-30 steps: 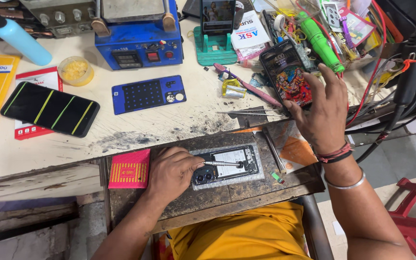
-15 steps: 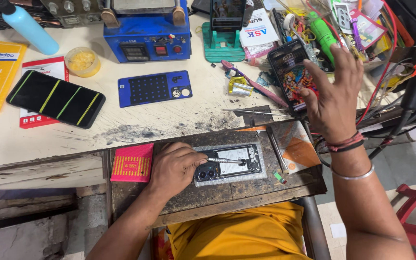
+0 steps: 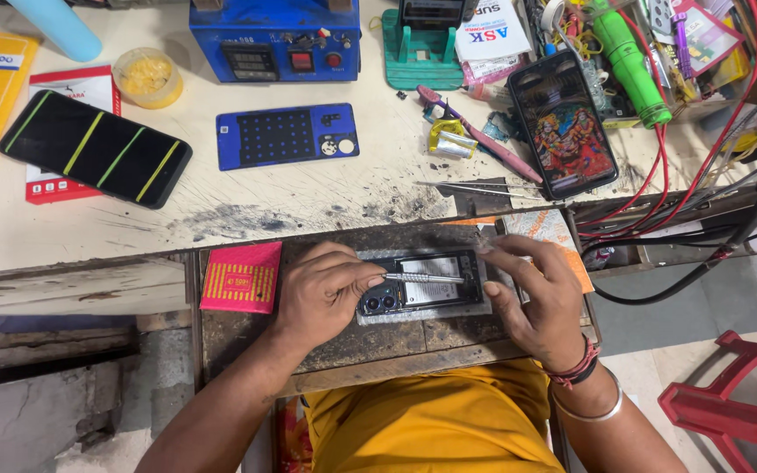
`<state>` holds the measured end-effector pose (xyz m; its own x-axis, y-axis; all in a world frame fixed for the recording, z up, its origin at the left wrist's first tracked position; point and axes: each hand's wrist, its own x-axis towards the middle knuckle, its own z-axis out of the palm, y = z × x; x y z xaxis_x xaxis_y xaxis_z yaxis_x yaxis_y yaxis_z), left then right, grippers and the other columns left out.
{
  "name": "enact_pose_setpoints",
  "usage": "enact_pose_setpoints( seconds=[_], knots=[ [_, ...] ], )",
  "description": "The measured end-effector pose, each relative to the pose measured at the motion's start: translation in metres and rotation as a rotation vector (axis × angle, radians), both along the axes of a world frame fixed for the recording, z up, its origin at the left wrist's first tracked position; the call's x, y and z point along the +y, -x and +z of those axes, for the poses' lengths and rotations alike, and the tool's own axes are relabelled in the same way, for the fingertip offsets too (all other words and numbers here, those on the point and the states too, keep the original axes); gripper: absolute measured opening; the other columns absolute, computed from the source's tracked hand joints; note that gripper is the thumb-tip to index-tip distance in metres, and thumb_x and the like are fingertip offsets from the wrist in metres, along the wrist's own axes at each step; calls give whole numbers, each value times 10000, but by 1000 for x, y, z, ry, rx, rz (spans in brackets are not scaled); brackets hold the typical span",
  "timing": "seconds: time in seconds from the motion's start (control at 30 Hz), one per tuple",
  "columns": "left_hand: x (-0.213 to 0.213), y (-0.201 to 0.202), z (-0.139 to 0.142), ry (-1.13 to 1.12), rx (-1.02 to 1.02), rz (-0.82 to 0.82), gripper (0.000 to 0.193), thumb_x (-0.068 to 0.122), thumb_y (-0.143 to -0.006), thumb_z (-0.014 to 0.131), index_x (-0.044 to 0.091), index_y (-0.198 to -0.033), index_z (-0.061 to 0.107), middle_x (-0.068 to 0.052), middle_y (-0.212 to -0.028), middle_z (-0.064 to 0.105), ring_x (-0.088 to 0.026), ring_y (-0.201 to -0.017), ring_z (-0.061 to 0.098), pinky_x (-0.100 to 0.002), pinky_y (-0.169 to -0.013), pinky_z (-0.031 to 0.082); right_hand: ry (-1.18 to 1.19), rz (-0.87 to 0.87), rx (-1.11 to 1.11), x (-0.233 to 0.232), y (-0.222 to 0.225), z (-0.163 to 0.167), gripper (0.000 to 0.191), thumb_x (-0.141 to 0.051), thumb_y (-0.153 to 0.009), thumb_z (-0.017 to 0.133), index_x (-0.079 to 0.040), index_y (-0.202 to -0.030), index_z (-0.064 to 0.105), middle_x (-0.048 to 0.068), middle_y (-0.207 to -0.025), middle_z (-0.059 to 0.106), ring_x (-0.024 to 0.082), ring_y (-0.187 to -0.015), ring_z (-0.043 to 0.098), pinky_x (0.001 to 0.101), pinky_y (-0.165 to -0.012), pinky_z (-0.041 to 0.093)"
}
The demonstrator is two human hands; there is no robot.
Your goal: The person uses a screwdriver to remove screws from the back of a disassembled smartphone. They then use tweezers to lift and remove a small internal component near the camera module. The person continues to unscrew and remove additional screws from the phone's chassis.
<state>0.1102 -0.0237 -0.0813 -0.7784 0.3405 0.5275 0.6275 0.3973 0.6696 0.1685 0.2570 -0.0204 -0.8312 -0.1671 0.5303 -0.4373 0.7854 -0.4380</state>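
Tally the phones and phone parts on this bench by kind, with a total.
Opened phone under the left hand and right hand: 1
Phone with black screen and yellow-green stripes: 1
Phone with lit picture screen: 1
Blue phone back cover: 1
Total: 4

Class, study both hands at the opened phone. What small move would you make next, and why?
Probably bring the screwdriver tip down onto a screw. The left hand holds it lying flat across the opened phone, while the right hand steadies the phone's right edge.
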Motion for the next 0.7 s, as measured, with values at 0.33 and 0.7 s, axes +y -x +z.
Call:
enact_pose_setpoints(
  seconds=[0.33, 0.7],
  knots=[
    [6, 1, -12, -28, -41, -123, 119, 230, -869, 819, 127, -928, 814, -22, -800, 768, -154, -800, 714, -309, -675, 569, 666, 211, -337, -12, 1, -43, 133, -50, -855, 829, -38, -956, 743, 84, -925, 767, 160, -820, 716, 273, -736, 553],
    [5, 0, -6, 67, -48, -140, 112, 193, -842, 813, 102, -907, 812, -47, -771, 748, -186, -753, 700, -342, -640, 555, 598, 315, -495, -24, 10, -25, 229, -194, -881, 800, -39, -1037, 735, 101, -1064, 779, 222, -1015, 770, 338, -877, 614]
  ],
)
